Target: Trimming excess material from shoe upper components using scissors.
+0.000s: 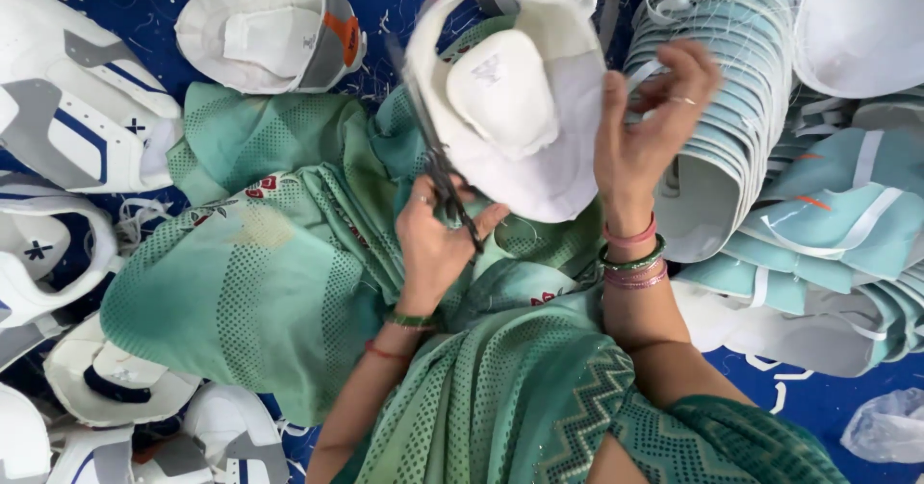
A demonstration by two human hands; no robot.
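Scissors [445, 181] in left hand [433, 243], white shoe upper [520, 99]

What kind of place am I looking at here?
Likely a shoe-making workshop, worked on the floor: stacked teal shoe uppers, loose white uppers on blue sheeting, and scissors in the left hand trimming one.
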